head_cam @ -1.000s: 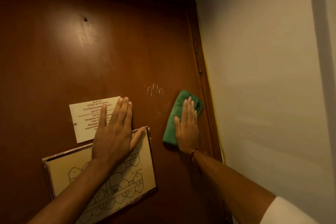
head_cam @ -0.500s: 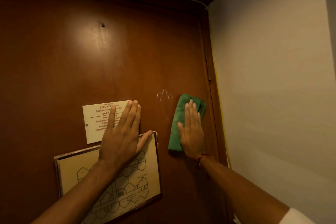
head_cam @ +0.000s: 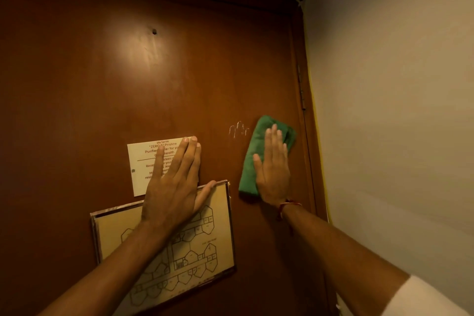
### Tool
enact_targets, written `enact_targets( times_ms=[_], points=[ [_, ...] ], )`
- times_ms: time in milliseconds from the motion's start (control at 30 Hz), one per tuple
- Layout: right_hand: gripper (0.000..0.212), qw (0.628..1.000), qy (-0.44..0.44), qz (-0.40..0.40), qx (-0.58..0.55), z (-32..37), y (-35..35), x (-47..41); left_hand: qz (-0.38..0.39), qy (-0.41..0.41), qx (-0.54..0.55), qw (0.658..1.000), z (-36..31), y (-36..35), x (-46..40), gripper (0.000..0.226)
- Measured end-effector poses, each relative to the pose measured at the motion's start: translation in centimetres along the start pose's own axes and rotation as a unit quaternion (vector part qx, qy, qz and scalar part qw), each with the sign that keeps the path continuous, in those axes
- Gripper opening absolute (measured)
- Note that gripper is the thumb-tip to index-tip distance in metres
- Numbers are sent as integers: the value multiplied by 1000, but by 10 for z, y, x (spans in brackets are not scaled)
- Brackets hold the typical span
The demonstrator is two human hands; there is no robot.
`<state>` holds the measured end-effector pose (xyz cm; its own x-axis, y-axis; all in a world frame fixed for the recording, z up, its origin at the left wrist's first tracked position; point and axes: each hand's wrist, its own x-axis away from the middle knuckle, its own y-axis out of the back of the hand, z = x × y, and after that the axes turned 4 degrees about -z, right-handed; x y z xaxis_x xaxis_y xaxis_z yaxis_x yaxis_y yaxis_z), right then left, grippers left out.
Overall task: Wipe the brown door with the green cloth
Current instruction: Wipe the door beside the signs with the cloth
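Near the hinge edge of the glossy brown wooden door [head_cam: 107, 90], the right hand [head_cam: 273, 174] presses the folded green cloth [head_cam: 252, 156] flat, fingers extended. The left hand [head_cam: 174, 187], also open, braces on the notices. Wiping is mid-stroke; next likely the whitish scribble [head_cam: 238, 129] alongside.

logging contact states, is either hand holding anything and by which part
The right hand pins the green cloth flat against the brown door, palm over its right half, no closed grip. The left hand holds nothing.
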<state>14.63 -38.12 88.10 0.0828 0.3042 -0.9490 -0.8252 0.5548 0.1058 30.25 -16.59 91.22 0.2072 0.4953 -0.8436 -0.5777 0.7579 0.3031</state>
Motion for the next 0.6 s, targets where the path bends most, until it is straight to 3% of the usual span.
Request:
enact_targets(
  times_ms=[133, 267, 467, 600],
  points=[
    [70, 998, 56, 40, 10, -15, -5, 57, 4, -2, -3, 1000, 1, 2, 2, 88],
    [71, 998, 21, 56, 18, -39, -2, 97, 6, -6, -10, 1000, 4, 3, 6, 87],
    [67, 999, -51, 5, 0, -7, 5, -10, -5, 2, -12, 1000, 13, 3, -1, 90],
    [68, 997, 67, 24, 3, 17, 1, -10, -14, 7, -13, 1000, 16, 3, -3, 90]
  ],
)
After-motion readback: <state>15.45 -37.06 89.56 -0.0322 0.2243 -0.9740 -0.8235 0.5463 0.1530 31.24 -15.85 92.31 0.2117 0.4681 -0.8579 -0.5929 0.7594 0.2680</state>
